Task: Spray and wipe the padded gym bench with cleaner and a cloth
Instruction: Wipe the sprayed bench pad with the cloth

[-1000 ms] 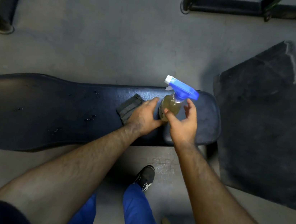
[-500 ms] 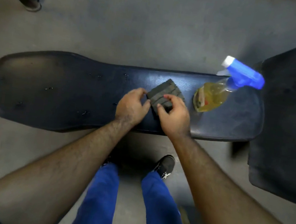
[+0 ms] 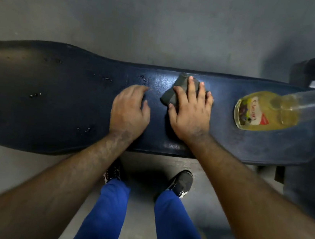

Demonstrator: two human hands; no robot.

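The padded bench (image 3: 55, 94) is covered in dark vinyl with a fine pebbled grain — faintly glossy under the light and beaded with wet droplets. The cloth (image 3: 172, 95) is soft, matt grey fabric; the spray bottle (image 3: 264, 111) is clear, shiny plastic with a glossy paper label. The floor (image 3: 164, 30) is dull, smooth grey concrete.

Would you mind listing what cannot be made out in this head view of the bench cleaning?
- Spray bottle: its blue trigger head is blurred and cut off by the right edge.
- Cloth: mostly hidden under the right hand, so its size and folds are unclear.
- Bench: its left end runs past the frame edge; its legs are hidden beneath the pad.
- Left hand: its fingertips are curled out of sight.
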